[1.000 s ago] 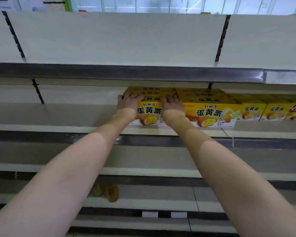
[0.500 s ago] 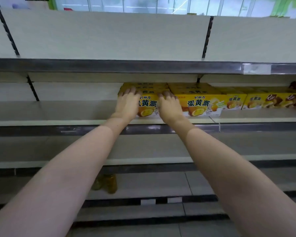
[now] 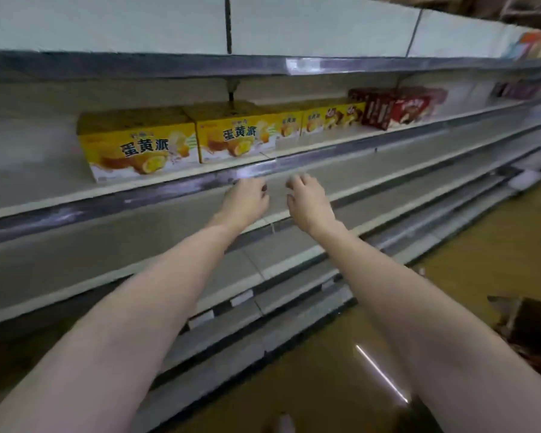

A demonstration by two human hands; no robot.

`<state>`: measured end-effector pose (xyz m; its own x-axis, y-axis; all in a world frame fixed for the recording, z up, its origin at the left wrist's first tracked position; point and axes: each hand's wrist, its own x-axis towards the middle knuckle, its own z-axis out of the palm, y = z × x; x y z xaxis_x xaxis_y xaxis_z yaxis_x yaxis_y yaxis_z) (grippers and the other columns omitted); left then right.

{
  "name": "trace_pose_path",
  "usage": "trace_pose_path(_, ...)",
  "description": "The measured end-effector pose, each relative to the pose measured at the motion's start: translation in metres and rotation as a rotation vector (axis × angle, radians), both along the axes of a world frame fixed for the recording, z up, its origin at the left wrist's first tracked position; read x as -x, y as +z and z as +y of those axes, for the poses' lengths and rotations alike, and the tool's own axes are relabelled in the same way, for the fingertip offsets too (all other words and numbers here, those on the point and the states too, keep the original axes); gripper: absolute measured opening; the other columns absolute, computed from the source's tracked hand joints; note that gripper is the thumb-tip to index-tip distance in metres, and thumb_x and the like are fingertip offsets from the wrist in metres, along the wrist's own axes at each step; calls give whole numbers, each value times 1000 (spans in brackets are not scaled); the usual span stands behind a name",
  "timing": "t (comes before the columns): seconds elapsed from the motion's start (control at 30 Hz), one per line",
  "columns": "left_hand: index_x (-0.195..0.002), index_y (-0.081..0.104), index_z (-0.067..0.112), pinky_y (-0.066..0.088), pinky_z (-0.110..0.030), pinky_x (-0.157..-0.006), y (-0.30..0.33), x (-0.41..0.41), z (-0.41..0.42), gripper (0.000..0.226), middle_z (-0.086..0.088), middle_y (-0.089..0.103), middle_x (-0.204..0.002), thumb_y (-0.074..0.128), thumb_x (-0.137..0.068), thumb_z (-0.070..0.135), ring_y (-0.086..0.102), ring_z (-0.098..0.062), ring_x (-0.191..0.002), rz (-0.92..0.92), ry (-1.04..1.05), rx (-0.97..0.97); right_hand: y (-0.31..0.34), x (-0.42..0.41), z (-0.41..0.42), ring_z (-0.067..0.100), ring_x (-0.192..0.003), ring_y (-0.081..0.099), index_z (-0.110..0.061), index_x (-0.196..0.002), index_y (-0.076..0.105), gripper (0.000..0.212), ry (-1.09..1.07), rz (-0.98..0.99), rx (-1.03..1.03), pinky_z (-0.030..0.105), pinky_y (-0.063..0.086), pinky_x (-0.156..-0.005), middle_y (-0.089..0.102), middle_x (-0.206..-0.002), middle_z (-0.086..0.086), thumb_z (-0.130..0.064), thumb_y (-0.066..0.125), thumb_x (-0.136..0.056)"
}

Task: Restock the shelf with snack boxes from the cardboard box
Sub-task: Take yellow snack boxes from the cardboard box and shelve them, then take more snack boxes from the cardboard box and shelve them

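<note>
1. left hand (image 3: 247,200) and right hand (image 3: 308,203) hang in front of the shelf (image 3: 181,182) lip, side by side with a narrow gap between them; fingers loosely curled, holding nothing, touching nothing.
2. snack boxes (image 3: 138,145): yellow cardboard cuboids, glossy printed fronts showing a cut cake, matte tops. they stand in a row on the shelf at 11 to 1 o'clock from the hands, faces flush and touching side to side.
3. the leftmost yellow box sits close to the shelf's front edge; the next one (image 3: 247,135) stands just beside it at its 3 o'clock, and the row runs on with smaller yellow boxes.
4. red boxes (image 3: 400,109): dark red and brown cardboard, at the row's far end, at 2 o'clock from the hands; print too blurred to read.
5. the shelf is a flat pale board with a dull grey metal strip along its front edge; a like strip edges the board above.
6. open shelf room lies at 9 o'clock from the leftmost box, a long bare stretch; headroom above the boxes is slim.
7. lower shelves (image 3: 263,267) step out below the hands, pale and flat, with small white tags on the edges.
8. cardboard box (image 3: 525,323): brown, rough torn flap, on the floor at 4 o'clock from the hands, partly cut by the frame.
9. floor (image 3: 341,370): smooth brownish tile, shiny, with a streak of reflected light.
</note>
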<state>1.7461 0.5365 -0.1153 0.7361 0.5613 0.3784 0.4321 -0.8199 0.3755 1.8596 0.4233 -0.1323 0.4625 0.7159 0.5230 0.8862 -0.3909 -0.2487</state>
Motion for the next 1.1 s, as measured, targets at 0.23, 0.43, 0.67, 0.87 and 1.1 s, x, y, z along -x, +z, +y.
trace_pose_path(0.23, -89, 62, 13, 40, -32, -66, -65, -72, -125, 11, -15, 67, -96, 52, -91, 14, 64, -35, -91, 128, -308, 158, -67, -26, -152, 34, -99, 55, -7, -109, 57, 18, -342, 175, 49, 42, 47, -84, 59, -106, 15, -7, 50, -93)
trace_pose_path(0.43, -116, 65, 6, 47, -29, -84, -121, -111, -244, 26, -13, 67, -112, 55, -94, 15, 63, -28, -105, 331, -589, 291, -132, -36, -291, 34, -100, 57, -9, -106, 58, 14, -587, 357, 35, 39, 45, -82, 61, -104, 13, -16, 51, -95)
trace_pose_path(0.67, -113, 67, 19, 53, -36, -89, -164, -158, -394, 28, -4, 70, -107, 58, -87, 23, 64, -26, -102, 460, -757, 310, -186, -29, -455, 28, -108, 56, -15, -110, 58, 17, -901, 576, 12, 38, 48, -91, 60, -113, 7, -17, 53, -94)
trace_pose_path(0.87, -104, 67, 19, 55, -31, -74, -200, -187, -501, 15, 1, 69, -97, 60, -92, 24, 65, -17, -87, 496, -804, 449, -230, -24, -550, 20, -115, 57, -23, -121, 56, 26, -1059, 760, -85, 40, 50, -100, 61, -121, -1, -22, 59, -95)
trace_pose_path(1.1, -111, 62, 16, 42, -13, -60, -249, -208, -565, 15, 3, 64, -104, 58, -97, 20, 58, -5, -81, 597, -805, 520, -266, -31, -606, 21, -113, 58, -20, -126, 57, 30, -1142, 878, -131, 40, 52, -98, 61, -122, 0, -22, 59, -96)
